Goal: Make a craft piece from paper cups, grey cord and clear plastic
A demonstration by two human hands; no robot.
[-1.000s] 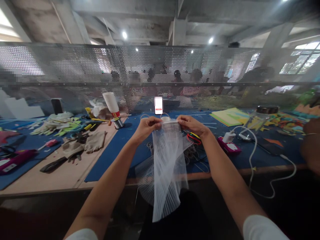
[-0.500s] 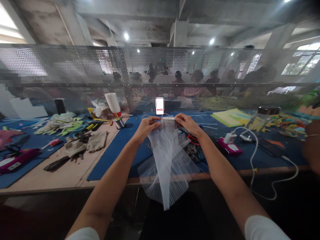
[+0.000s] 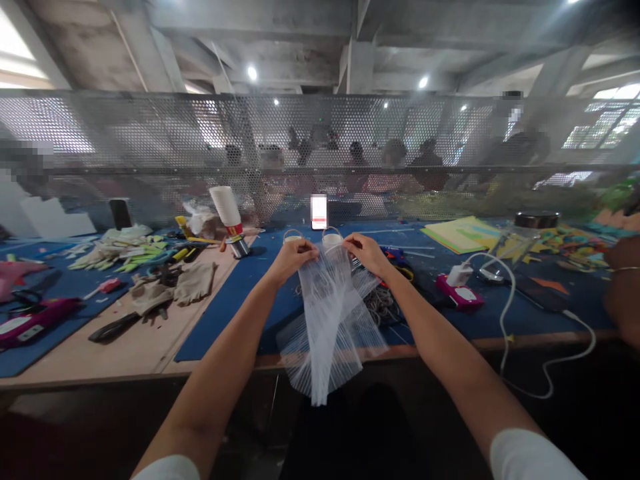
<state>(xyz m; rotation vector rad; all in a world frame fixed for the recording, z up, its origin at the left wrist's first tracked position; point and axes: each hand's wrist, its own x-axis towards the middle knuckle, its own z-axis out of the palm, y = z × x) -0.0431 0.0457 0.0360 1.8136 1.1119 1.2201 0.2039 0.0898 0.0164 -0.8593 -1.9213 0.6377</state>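
Your left hand point(image 3: 295, 257) is closed, and its fingers pinch the top edge of a thin, see-through white sheet with fine stripes point(image 3: 327, 320). Your right hand point(image 3: 367, 252) is closed too and pinches the same top edge. The two hands are near each other, with a bit of the sheet between them.

They are just in front of the small phone with a bright white and red screen point(image 3: 319, 211), which stands up at the back of the wooden table point(image 3: 125, 353). The striped sheet hangs down from your fingers, in front of the phone, and spreads out like a fan. Its bottom end goes down past the near edge of the table. More of the same see-through stuff lies under it on the dark blue mat point(image 3: 225, 307).

Left of the phone stands a tilted white cone on a shiny metal base point(image 3: 226, 208). Farther left of the phone lie beige cloth gloves point(image 3: 187, 283) and a heap of pale green and white pieces point(image 3: 120, 247).

Right of the phone there is a small pink box point(image 3: 460, 295) with a white plug point(image 3: 457, 273) on it. A long white cable point(image 3: 505, 320) drops over the table edge there. Farther right of the phone lie yellow and green paper sheets point(image 3: 463, 233) and a clear jar with a dark lid point(image 3: 530, 230).

Behind the phone stands a grey metal screen full of little holes point(image 3: 150, 133). Far to the right of the phone, another person's arm point(image 3: 623, 287) shows at the edge.
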